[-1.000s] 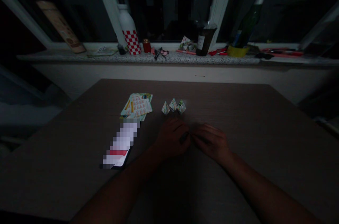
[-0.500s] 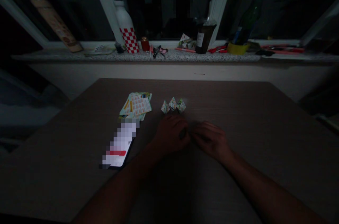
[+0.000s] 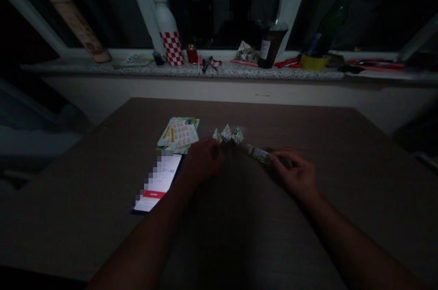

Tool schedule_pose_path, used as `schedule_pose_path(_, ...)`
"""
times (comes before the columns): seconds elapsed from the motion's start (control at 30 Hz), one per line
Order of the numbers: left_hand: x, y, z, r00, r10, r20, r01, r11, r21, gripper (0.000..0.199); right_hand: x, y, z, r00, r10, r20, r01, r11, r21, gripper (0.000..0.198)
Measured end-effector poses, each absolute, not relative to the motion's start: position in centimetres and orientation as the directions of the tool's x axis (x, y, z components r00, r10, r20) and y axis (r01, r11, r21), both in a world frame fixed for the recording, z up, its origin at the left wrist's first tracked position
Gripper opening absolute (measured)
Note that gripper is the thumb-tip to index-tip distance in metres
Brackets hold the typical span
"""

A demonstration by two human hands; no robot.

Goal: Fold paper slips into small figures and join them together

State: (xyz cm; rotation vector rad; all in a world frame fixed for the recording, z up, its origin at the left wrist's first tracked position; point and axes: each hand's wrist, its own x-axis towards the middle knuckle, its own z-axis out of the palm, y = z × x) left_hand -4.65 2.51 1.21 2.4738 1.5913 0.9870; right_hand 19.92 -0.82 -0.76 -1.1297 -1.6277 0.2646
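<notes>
In dim light, my right hand (image 3: 298, 170) pinches one end of a narrow folded paper strip (image 3: 258, 154). Printed colours show on the strip, which points left toward my other hand. My left hand (image 3: 206, 156) is closed, its fingers curled and dark; whatever they hold, if anything, is hidden. Just beyond its fingertips stand pointed folded paper pieces (image 3: 226, 133) with a similar print, their lower parts partly covered by the hand. A lit phone (image 3: 160, 180) lies beside my left forearm. Behind it is a loose stack of printed paper sheets (image 3: 181, 134).
Beyond the brown table (image 3: 308, 130) runs a speckled windowsill (image 3: 226, 71). On it are a red-and-white checked bottle (image 3: 172, 43), a tan flask (image 3: 80, 29), a small red jar (image 3: 192, 54), a dark cup (image 3: 270, 48) and a green bottle (image 3: 333, 20).
My hands have moved apart, the left one leftward and the right one rightward. The paper strip now shows in my right hand. The view has shifted slightly.
</notes>
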Motion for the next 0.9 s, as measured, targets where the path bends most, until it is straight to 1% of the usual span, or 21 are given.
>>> schedule_pose_path(0.03,-4.6,2.4,1.1,0.289,0.823,0.488,0.784,-0.496,0.372,0.004,20.2,-0.6,-0.9,0.052,0.789,0.613,0.523,0.501,-0.689,0.007)
schedule_pose_path(0.1,-3.9,1.8,1.0,0.343,0.782,0.520,0.719,-0.575,0.391,0.010,20.3,-0.4,-1.2,0.011,0.822,0.569,0.510,0.485,-0.710,0.007)
schedule_pose_path(0.2,-2.6,0.7,0.8,0.361,0.731,0.579,0.651,-0.642,0.405,0.026,19.5,-0.6,-1.4,-0.080,0.830,0.552,0.481,0.517,-0.708,0.007)
schedule_pose_path(0.27,-1.9,0.2,0.6,0.381,0.727,0.571,0.622,-0.659,0.424,0.031,18.8,-0.9,-1.3,-0.138,0.822,0.553,0.444,0.550,-0.707,0.007)
schedule_pose_path(0.3,-1.7,0.0,0.5,0.405,0.722,0.560,0.603,-0.672,0.431,0.030,18.5,-1.1,-1.3,-0.168,0.814,0.556,0.426,0.569,-0.704,0.006)
schedule_pose_path(0.37,-1.3,-0.2,0.2,0.458,0.701,0.547,0.559,-0.705,0.436,0.020,18.1,-1.3,-1.2,-0.202,0.798,0.568,0.398,0.596,-0.697,0.006)
schedule_pose_path(0.43,-1.1,-0.2,0.0,0.482,0.683,0.549,0.530,-0.726,0.438,0.013,17.9,-1.4,-1.3,-0.185,0.796,0.577,0.395,0.598,-0.698,0.004)
schedule_pose_path(0.6,-0.7,-0.4,-0.5,0.452,0.667,0.593,0.505,-0.739,0.446,0.012,17.9,-1.5,-1.5,-0.120,0.835,0.537,0.390,0.537,-0.748,0.004)
schedule_pose_path(0.8,-0.2,-0.2,-0.5,0.479,0.660,0.580,0.556,-0.738,0.381,0.015,17.5,-1.5,-1.5,-0.105,0.841,0.532,0.366,0.530,-0.765,0.004)
schedule_pose_path(0.83,-0.2,-0.1,-0.6,0.483,0.646,0.590,0.554,-0.748,0.365,0.015,17.3,-1.5,-1.5,-0.084,0.852,0.516,0.365,0.508,-0.780,0.004)
schedule_pose_path(0.9,-0.2,0.0,-0.7,0.487,0.614,0.621,0.543,-0.770,0.335,0.016,16.8,-1.5,-1.5,-0.014,0.899,0.439,0.346,0.416,-0.841,0.007)
